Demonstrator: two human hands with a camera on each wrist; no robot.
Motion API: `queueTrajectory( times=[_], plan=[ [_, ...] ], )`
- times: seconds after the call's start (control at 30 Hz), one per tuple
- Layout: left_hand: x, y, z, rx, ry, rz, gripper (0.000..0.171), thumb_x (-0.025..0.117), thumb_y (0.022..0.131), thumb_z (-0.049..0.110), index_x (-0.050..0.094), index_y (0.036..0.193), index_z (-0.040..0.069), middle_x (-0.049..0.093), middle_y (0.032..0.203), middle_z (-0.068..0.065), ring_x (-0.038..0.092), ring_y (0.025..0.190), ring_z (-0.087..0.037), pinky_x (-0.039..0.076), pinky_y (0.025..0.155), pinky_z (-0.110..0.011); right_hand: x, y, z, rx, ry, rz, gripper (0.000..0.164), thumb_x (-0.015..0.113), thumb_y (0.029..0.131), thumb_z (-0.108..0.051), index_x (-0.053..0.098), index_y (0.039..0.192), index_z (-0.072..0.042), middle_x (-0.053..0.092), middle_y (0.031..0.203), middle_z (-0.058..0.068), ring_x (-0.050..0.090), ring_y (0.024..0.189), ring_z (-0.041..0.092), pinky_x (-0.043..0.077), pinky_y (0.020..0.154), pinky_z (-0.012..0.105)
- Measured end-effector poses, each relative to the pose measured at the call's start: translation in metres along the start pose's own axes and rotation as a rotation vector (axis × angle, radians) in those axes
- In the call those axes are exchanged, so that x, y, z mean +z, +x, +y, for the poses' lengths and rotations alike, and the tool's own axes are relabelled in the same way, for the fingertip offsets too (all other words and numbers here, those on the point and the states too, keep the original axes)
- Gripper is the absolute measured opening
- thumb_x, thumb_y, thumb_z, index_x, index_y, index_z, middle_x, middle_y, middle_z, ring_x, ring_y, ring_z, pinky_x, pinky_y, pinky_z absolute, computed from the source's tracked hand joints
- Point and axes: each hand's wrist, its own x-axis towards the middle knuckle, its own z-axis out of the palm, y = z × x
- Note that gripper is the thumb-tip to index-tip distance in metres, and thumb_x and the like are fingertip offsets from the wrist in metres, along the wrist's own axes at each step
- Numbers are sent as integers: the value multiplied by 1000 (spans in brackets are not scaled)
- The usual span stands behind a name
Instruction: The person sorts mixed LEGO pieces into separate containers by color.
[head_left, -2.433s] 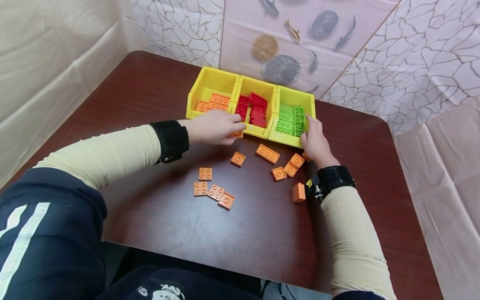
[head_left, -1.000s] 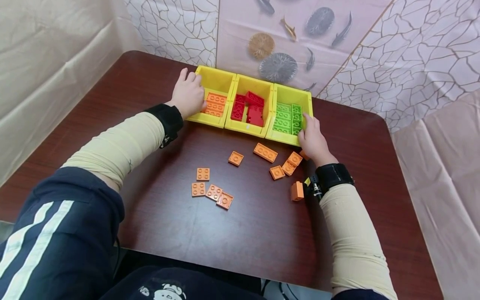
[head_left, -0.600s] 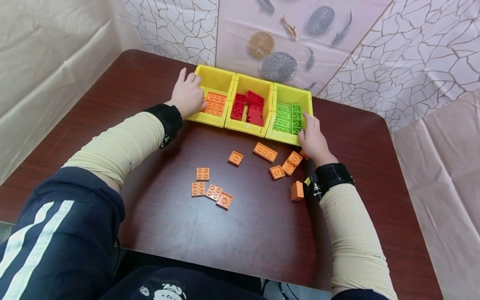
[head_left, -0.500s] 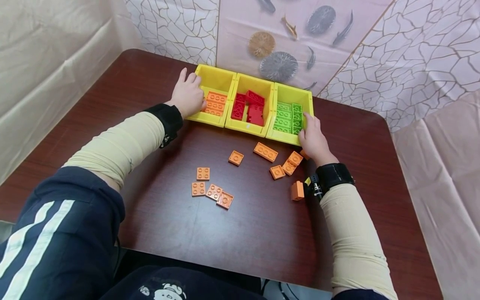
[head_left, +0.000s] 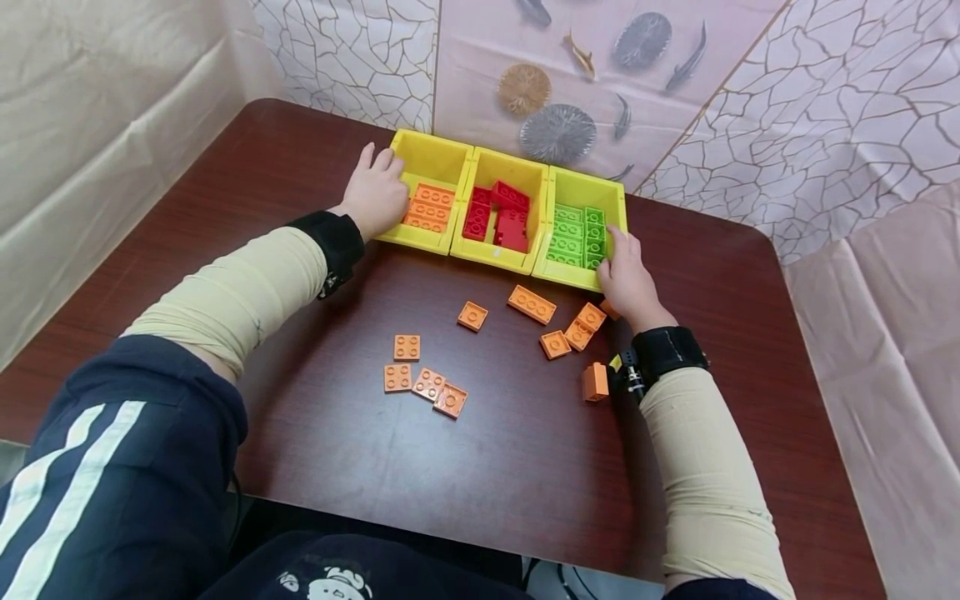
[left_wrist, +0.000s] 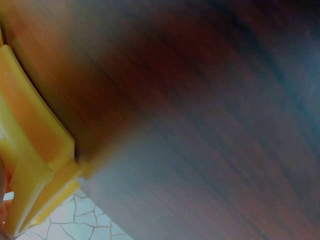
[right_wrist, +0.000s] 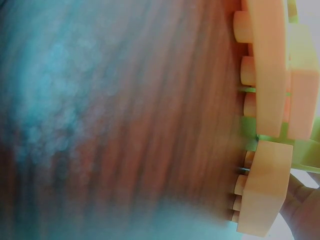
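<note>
Left hand [head_left: 375,193] seen at the left wall of the left bin [head_left: 431,158]; fingers bent, undersides hidden, so whether anything is clamped cannot be told. Right hand [head_left: 630,283] placed at the outer front corner of the right bin [head_left: 588,190], thumb and index finger spread around it; firmness of hold cannot be told.

Only in the head view are all bin contents shown: orange bricks [head_left: 431,208] in the left bin, red bricks [head_left: 512,225] in the middle bin [head_left: 517,171], green bricks [head_left: 567,233] in the right. Loose orange bricks [head_left: 532,304] are scattered on the table [head_left: 502,467] in front, one partly covered by the right hand.

In the left wrist view, a bin's outer side is shown at the left edge, with patterned backdrop [left_wrist: 90,217] below; the hand is almost wholly cut off. In the right wrist view, orange bricks are shown side-on, studs toward the blurred tabletop; the bin behind is mostly blocked, and only a sliver of hand is caught at lower right.
</note>
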Motion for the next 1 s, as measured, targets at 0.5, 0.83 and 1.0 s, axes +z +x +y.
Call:
queueTrajectory(
  times=[0.5,0.83,1.0],
  plan=[
    [-32,-10,78,407,-217,529,18,52,88,14,62,93,0,53,88,-13,49,83,-31,41,70,-41,-1,0,0,0,5,-2,57,31,97,-12,9,149,-12,10,149,18,44,106,39,36,89,53],
    [-39,-14,153,781,-170,290,29,49,88,15,59,114,8,57,102,-7,54,88,-24,46,71,-36,-1,1,3,0,4,4,56,32,97,-12,11,149,-12,10,149,17,44,107,40,37,89,53],
    [-31,-12,166,784,-144,164,43,51,90,18,50,133,13,51,123,-11,53,101,-27,46,79,-39,-1,1,2,6,-2,1,56,32,97,-12,10,149,-13,10,150,17,45,106,39,38,88,52]
  ],
)
